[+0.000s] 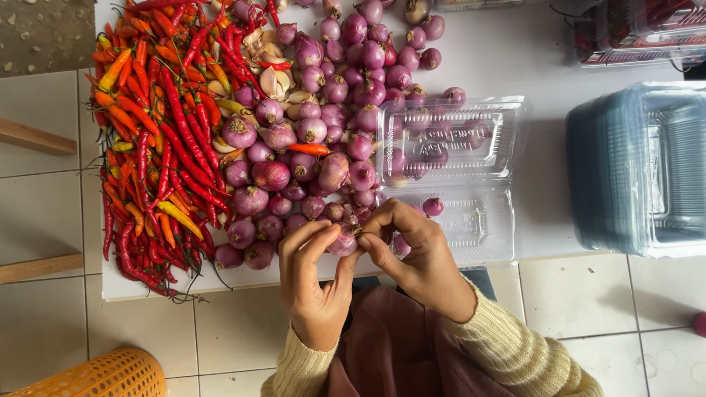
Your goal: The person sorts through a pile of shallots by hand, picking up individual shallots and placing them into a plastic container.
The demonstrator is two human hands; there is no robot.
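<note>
My left hand (312,283) and right hand (419,257) both pinch one shallot (343,241), fingers closed on it, at near edge of shallot pile (323,140). Open clear container (452,176) just right of pile, few shallots inside. Red chillies (158,132) left of pile. Garlic cloves (276,77) at pile's far left edge.

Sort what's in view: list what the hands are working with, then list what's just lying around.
In use:
left hand
right hand
small purple shallot held between both hands
open clear plastic clamshell box
heap of purple shallots

Lying about:
pile of red and orange chillies
garlic cloves
stack of clear plastic boxes
orange plastic basket
</note>
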